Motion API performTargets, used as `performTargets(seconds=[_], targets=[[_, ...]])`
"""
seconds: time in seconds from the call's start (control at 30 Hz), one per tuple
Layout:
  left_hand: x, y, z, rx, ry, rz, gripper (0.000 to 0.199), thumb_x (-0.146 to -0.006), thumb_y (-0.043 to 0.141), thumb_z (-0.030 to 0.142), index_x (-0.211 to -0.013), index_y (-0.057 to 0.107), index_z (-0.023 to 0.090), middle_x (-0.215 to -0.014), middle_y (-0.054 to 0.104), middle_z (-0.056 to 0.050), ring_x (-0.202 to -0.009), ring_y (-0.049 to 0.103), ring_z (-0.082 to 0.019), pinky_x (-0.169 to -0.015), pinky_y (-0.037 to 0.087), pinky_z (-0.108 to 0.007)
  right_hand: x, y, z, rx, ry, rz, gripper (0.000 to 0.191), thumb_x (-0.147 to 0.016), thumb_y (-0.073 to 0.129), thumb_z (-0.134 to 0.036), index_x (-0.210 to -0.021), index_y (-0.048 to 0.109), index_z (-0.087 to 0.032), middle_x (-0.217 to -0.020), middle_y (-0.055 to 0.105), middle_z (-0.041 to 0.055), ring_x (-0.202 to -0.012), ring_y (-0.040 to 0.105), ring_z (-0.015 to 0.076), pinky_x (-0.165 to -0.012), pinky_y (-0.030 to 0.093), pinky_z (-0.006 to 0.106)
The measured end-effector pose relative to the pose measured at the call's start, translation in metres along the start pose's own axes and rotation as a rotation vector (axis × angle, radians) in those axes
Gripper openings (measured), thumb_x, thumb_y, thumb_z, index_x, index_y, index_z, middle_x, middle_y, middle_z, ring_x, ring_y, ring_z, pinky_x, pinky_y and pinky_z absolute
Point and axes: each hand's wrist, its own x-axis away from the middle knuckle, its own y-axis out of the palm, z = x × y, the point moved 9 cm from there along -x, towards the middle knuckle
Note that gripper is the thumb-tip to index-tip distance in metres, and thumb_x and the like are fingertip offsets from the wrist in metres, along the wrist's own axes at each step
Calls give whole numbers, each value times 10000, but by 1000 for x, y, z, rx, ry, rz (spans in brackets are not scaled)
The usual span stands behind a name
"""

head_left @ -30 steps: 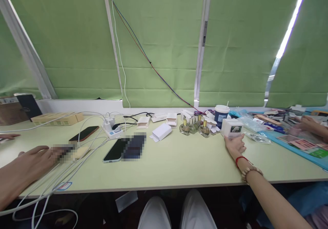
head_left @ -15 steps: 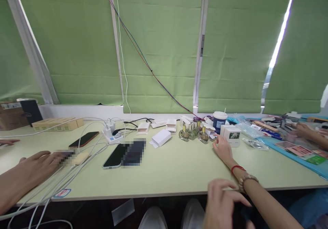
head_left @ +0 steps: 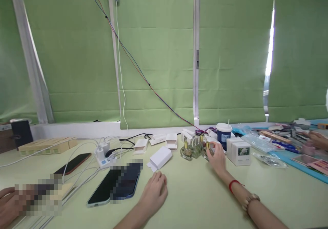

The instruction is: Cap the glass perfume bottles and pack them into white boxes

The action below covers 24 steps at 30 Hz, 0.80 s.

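On the right, my right hand (head_left: 217,156), with a red string and a beaded bracelet at the wrist, has its fingers closed about the gold neck of a glass perfume bottle (head_left: 204,152). Several similar bottles stand close by, among them a rounded perfume bottle (head_left: 186,152). My left hand (head_left: 154,192) rests on the table with its fingers curled together and shows nothing in them. Just beyond its fingertips lies an open white box (head_left: 161,158), apart from the hand.
Two phones lie left of my left hand, one a pale-edged phone (head_left: 102,189). White boxes (head_left: 238,151) and a blue cup (head_left: 223,135) stand right of the bottles. Cables run from a power strip (head_left: 106,160). Other people's hands show at left (head_left: 10,201) and right (head_left: 319,140).
My left hand has come up from the table's front edge and moved left, onto the tabletop near the white box. My right hand has shifted onto a bottle's neck. The view has tilted up.
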Motion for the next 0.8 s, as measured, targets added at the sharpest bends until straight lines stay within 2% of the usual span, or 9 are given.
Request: performTargets(seconds=[0.13, 0.23, 0.3, 0.37, 0.43, 0.47, 0.57, 0.67, 0.8], targets=[[-13, -12, -33, -103, -33, 132, 179, -776, 373, 133, -832, 536, 181, -929, 562, -78, -907, 522, -233, -821, 408, -388, -5, 15, -21, -14, -86, 10, 232, -840, 406, -339, -962, 516, -176, -941, 563, 89, -907, 500, 242, -800, 358, 365], [-26, -16, -44, -160, 16, 253, 203, -775, 378, 139, -872, 549, 189, -996, 571, -78, -951, 531, -235, -842, 413, -392, -12, 16, -20, -16, -147, -1, 203, -828, 418, -347, -898, 513, -182, -935, 587, 92, -924, 510, 244, -827, 343, 368], [-36, -18, -50, -195, 39, 350, 237, -782, 410, 191, -974, 548, 188, -1122, 552, -101, -1086, 500, -264, -900, 402, -412, -18, 9, -12, -5, -141, 29, 203, -822, 418, -358, -874, 499, -180, -946, 592, 99, -921, 511, 246, -818, 346, 365], [-48, -19, -62, -242, -15, 433, 401, -765, 490, 309, -1135, 496, 154, -1284, 463, -157, -1253, 380, -322, -972, 363, -447, -21, 0, -3, -1, -107, 72, 203, -826, 411, -366, -841, 487, -179, -948, 589, 102, -893, 511, 242, -794, 355, 360], [-60, -15, -76, -299, -135, 443, 644, -707, 572, 431, -1239, 424, 100, -1360, 377, -218, -1317, 276, -384, -1003, 329, -479, -22, -7, -2, -27, -84, 95, 199, -831, 402, -363, -799, 482, -184, -928, 582, 99, -879, 510, 236, -794, 365, 358], [-65, -11, -80, -321, -186, 421, 706, -692, 588, 456, -1260, 406, 78, -1349, 383, -236, -1310, 280, -400, -1004, 321, -486, -22, -10, -6, -47, -87, 95, 194, -833, 399, -355, -784, 483, -188, -914, 579, 96, -884, 511, 234, -803, 369, 359], [-75, 0, -80, -317, -240, 313, 619, -748, 538, 402, -1245, 428, 49, -1165, 533, -215, -1142, 474, -368, -955, 352, -469, -16, -12, -34, -110, -157, 61, 164, -832, 411, -319, -774, 502, -196, -884, 579, 89, -909, 527, 233, -816, 376, 367], [-76, 0, -70, -160, -218, 273, 512, -781, 500, 383, -1198, 470, 88, -1090, 570, -174, -1033, 534, -335, -908, 366, -463, -2, -4, -78, -244, -302, -60, 116, -824, 427, -271, -775, 508, -203, -832, 580, 75, -849, 550, 215, -782, 404, 358], [-73, 0, -74, 475, -317, 274, 571, -727, 570, 491, -1182, 462, 164, -1064, 597, -130, -1002, 553, -313, -896, 380, -441, 29, 24, -126, -399, -460, -435, 85, -827, 444, -227, -835, 522, -194, -825, 574, 48, -699, 540, 155, -632, 418, 280]])
